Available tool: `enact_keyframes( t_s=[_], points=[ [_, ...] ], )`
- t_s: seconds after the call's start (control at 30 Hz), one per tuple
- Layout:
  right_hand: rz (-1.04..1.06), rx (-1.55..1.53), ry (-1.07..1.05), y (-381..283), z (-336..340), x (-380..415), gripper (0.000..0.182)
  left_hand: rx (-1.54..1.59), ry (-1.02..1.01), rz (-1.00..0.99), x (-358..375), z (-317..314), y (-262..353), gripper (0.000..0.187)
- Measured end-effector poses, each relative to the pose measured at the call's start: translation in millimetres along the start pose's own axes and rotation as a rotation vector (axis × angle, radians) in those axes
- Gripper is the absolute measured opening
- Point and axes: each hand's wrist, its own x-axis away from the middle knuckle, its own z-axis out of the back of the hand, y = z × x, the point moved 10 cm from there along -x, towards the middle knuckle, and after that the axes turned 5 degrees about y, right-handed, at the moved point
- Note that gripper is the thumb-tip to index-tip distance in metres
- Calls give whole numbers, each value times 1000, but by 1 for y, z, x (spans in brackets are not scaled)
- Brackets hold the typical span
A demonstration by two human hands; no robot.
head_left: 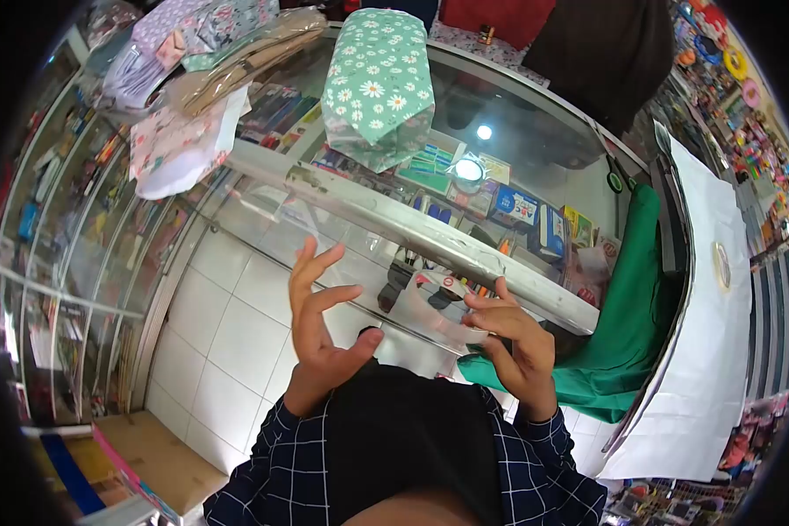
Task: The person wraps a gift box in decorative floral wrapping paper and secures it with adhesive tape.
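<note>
In the head view my right hand (515, 337) has its thumb and fingers closed on the edge of a roll of clear tape (430, 317), which shows a small red mark inside its ring. My left hand (322, 320) is raised on the other side, its fingers spread and curved, apart from the roll. A faint clear strip shows just past its fingertips. Beyond both hands, a parcel in green daisy-print paper (378, 83) sits on the glass counter (500, 101).
Patterned packets (206, 44) pile up at the back left, with a floral sheet (188, 140) hanging over the counter edge. Green cloth (618, 333) and large white sheets (697, 351) stand at right. Green-handled scissors (615, 181) lie nearby. A cardboard box (162, 456) is at lower left.
</note>
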Motion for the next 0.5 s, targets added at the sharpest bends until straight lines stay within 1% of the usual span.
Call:
enact_keyframes(
  t_s=[0.1,0.13,0.23,0.27,0.3,0.37,0.47,0.5],
  points=[
    [76,-38,-53,2,6,13,27,-139,12,-41,17,4,28,39],
    [70,-76,-68,3,3,15,26,-190,-15,-16,22,3,35,42],
    [104,-219,-127,3,-16,25,25,-348,-84,-88,29,-7,64,50],
    [115,-232,-157,3,-24,28,25,-415,-177,-76,33,-13,67,51],
    [139,-259,-186,2,-33,31,27,-440,-199,-58,38,-13,72,41],
    [86,-301,-251,3,-46,35,26,-529,-220,-78,49,-8,78,33],
    [127,-412,-415,13,-65,43,35,-589,-163,-62,57,1,85,28],
    [62,-549,-410,16,-70,43,41,-596,-156,-35,59,4,85,27]
  ],
)
